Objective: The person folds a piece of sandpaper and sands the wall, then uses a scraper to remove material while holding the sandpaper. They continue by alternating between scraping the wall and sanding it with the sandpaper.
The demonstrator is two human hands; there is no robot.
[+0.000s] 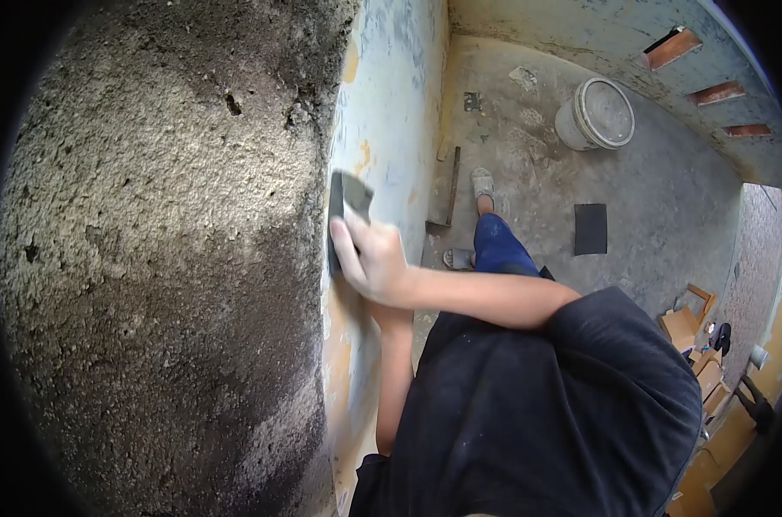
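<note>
My right hand is closed on a dark grey piece of sandpaper at the edge of the painted wall. The sandpaper is bent, with one part along the wall's narrow edge and a flap over the painted face. White dust covers the fingers. My left forearm rises along the wall below the right wrist. The left hand is mostly hidden behind the right hand and wrist, so its fingers do not show.
Rough, dark-stained concrete fills the left side. On the floor are a lidded white bucket, a dark square sheet and a thin metal bar near the wall's foot. Cardboard boxes lie at right. My sandalled feet stand near the wall.
</note>
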